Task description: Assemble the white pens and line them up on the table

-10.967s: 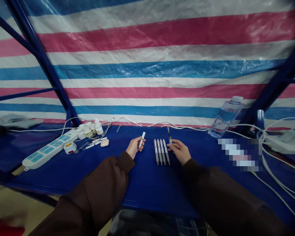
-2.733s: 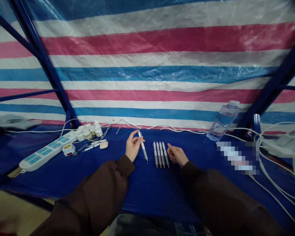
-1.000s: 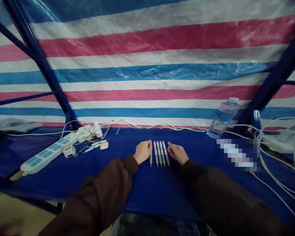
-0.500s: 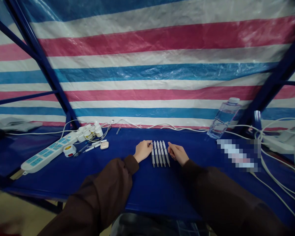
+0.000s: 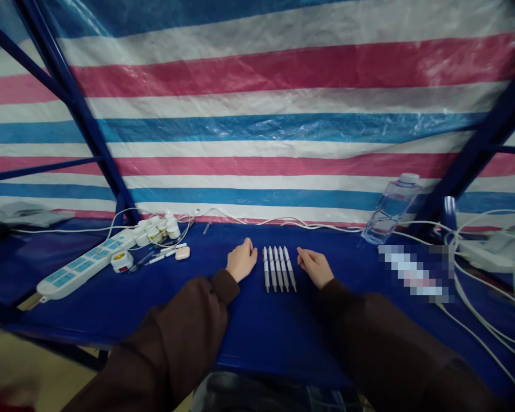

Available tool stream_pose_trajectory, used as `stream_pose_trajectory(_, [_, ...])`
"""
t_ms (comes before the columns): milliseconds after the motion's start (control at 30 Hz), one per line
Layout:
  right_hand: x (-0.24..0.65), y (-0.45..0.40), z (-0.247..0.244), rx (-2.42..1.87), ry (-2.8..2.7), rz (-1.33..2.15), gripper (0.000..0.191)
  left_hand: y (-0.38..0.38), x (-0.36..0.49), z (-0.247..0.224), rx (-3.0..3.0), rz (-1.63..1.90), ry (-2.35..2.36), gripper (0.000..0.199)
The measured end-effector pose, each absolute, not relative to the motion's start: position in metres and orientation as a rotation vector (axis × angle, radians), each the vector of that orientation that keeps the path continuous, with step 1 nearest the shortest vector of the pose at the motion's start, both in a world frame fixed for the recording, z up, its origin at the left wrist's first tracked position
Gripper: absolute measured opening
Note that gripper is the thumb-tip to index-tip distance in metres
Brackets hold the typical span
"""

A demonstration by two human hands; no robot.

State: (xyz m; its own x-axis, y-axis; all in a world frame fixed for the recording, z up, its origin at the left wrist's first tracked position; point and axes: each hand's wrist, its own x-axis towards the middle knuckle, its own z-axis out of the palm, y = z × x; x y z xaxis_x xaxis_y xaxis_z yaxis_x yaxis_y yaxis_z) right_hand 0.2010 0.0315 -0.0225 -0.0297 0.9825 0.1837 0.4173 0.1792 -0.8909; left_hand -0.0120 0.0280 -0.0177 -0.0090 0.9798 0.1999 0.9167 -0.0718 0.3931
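Several white pens (image 5: 278,269) lie side by side on the blue table (image 5: 257,337), their grey tips pointing toward me. To the left of the row rests my left hand (image 5: 242,260), its fingers curled in and nothing seen in them; a small gap parts it from the nearest pen. My right hand (image 5: 315,267) is on the other side, also closed and apart from the pens, with no object visible in it.
At the left are a white power strip (image 5: 86,263), plugs, a small socket adapter (image 5: 122,261), loose pens (image 5: 166,253) and a pinkish case (image 5: 182,253). A clear bottle (image 5: 390,209) leans at the back right, near white cables (image 5: 476,309) and a pixelated item (image 5: 414,274).
My left hand has moved left, away from the row of pens. My right hand has shifted slightly to the right. The pens lie nearly as before.
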Motion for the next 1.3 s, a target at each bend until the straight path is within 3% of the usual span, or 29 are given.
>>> stream_pose_trajectory(133, [0.2073,0.0298,-0.016,-1.741,-1.821,0.43,0.037,0.0245,-0.0159,-0.0159,2.262,0.338,2.057,0.026])
stream_pose_trajectory(333, [0.2036,0.0276,-0.0145,-1.97,-2.075,0.291,0.034,0.0246,-0.015,-0.0171,2.374,0.293,1.998,0.03])
stream_pose_trajectory(1300, [0.2002,0.0254,-0.0155,-1.995,-2.124,0.256,0.033,0.0189,-0.011,-0.0088,2.327,0.303,2.014,0.029])
